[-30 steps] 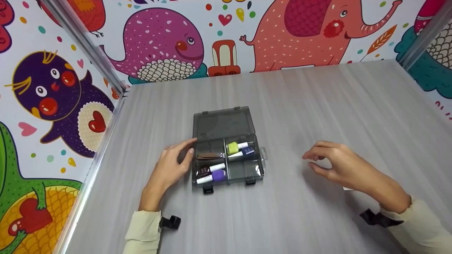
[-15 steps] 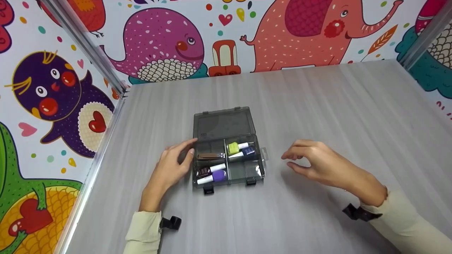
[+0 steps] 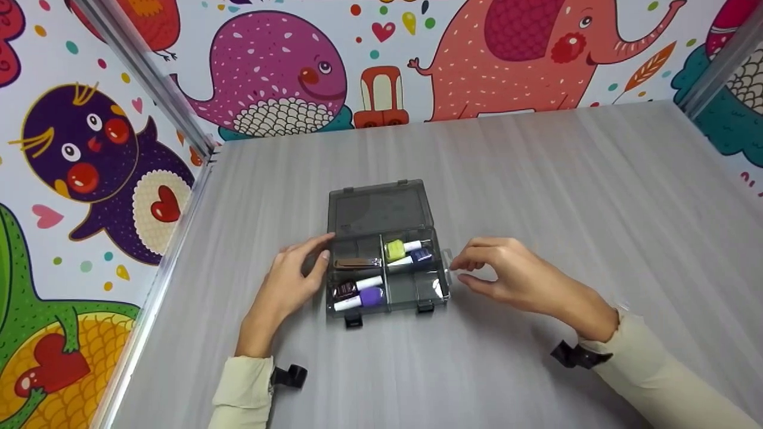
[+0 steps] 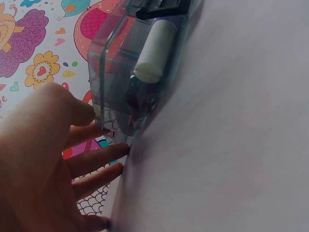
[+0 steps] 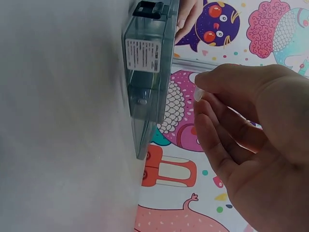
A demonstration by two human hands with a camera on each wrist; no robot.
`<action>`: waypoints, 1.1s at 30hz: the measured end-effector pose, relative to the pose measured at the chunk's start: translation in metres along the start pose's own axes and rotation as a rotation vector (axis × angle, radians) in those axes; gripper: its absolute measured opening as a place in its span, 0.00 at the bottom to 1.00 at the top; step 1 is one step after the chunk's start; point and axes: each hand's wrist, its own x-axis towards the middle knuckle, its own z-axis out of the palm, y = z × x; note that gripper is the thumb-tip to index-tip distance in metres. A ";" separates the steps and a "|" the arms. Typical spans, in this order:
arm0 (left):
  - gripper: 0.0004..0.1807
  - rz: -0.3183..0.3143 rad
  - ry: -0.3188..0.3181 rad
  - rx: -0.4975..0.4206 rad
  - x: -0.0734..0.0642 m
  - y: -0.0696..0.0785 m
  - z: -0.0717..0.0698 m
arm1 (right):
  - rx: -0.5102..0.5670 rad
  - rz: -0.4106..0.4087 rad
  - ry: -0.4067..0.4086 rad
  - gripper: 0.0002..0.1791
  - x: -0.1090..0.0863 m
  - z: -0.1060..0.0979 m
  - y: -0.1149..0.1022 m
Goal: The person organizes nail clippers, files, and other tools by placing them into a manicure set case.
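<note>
Piece (image 5: 198, 94): small, pale and translucent, located between thumb and fingertips of the right hand (image 3: 517, 279), which pinches it; too small to identify. The hand is at the right side of the box (image 3: 414, 288), near its clear tab (image 3: 448, 257); whether the two touch cannot be told.

Box: smoky see-through plastic, lying on the table (image 3: 518, 167), lid (image 3: 379, 208) fully open and laid back away from the person. Two black catches (image 3: 354, 320) hang along the near edge. A printed label (image 5: 143, 55) is fixed to the right wall.

Contents: yellow bottle (image 3: 394, 249) and dark blue bottle (image 3: 421, 255) in the far right compartment; dark red bottle (image 3: 346, 289) and purple bottle (image 3: 371, 296) at the near left; a brown tool (image 3: 356, 263) with a shiny end lies behind these. All four bottles have white caps and lie on their sides.

Left hand (image 3: 288, 279): thumb and fingers spread apart, thumb against the left wall of the box.

Surroundings: pale sleeves (image 3: 243, 381), a black strap (image 3: 290, 376) at each wrist, and walls printed with cartoon animals, including a whale (image 3: 277, 59) and an elephant (image 3: 506, 71).
</note>
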 end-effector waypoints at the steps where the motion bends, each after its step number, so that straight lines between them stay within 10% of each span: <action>1: 0.24 0.001 0.000 0.000 0.000 0.000 0.000 | 0.008 -0.008 0.005 0.10 0.001 0.002 0.000; 33: 0.24 -0.002 -0.003 0.012 0.000 0.001 0.001 | 0.090 -0.048 0.002 0.09 0.025 0.032 0.005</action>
